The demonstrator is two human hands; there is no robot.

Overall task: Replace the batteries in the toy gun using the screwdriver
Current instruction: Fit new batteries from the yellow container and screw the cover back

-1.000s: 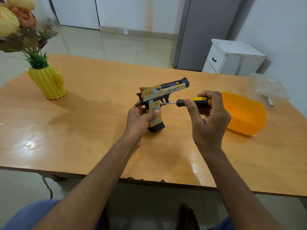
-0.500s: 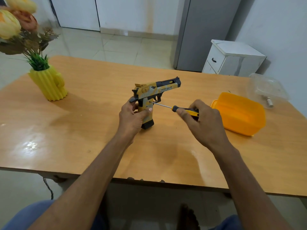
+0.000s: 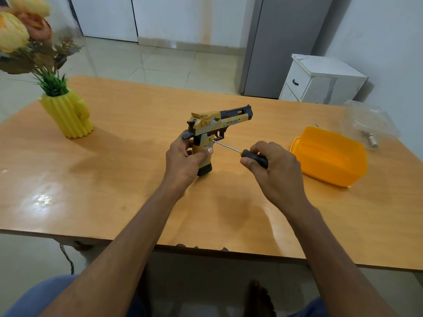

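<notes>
From the head view, your left hand (image 3: 183,163) sits just left of the frame's middle, fingers and thumb curled round the grip of the toy gun (image 3: 215,129), which stands upright with its black base on the counter (image 3: 114,179) and its barrel pointing toward the right of the frame. Your right hand (image 3: 274,170), just right of centre, is wrapped round the black and yellow handle of the screwdriver (image 3: 242,153); the thin shaft slants up and leftward across the gap between your hands, and its tip meets the gun's side just behind the trigger. Your left palm covers most of the grip, and your right fingers hide most of the handle, so the screw itself cannot be made out. At the right of the frame an orange container (image 3: 332,156) lies on the counter, with a clear plastic tub (image 3: 368,120) beyond it holding a small object too blurred to identify. At the upper left stands a yellow vase (image 3: 66,115) of flowers.
</notes>
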